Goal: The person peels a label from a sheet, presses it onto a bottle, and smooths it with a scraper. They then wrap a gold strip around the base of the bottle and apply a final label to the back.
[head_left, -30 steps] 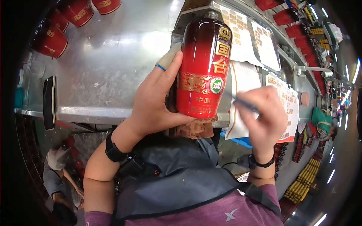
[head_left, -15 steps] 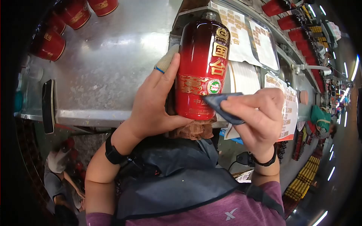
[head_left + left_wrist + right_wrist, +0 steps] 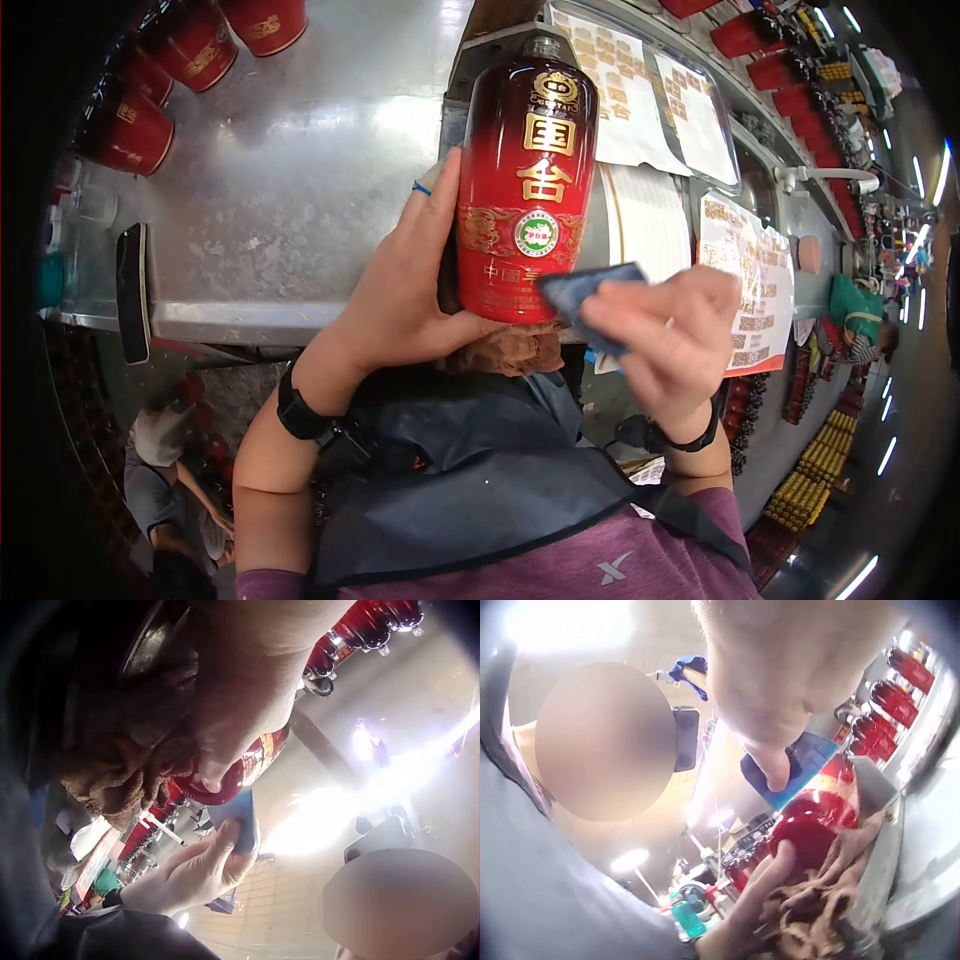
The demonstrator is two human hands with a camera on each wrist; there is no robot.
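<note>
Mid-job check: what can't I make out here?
In the head view:
Red bottle: its far side, turned away.
Left hand: some fingers, behind the hand and bottle.
Flat blue piece: the part under the fingers of the right hand.
Small lettering near the bottle's base: too small to read.
Red containers, upper left: some cut off by the top edge.

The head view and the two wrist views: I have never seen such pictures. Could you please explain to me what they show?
There is no machine, only a person's hands. One camera, worn on the head, looks down; the other two are worn on the wrists, each watching its hand's work. The left hand holds a red bottle; the right hand pinches a blue piece near its lower part. A brown cloth is at its base. The metal table bears red containers; printed sheets lie to the right.
</note>
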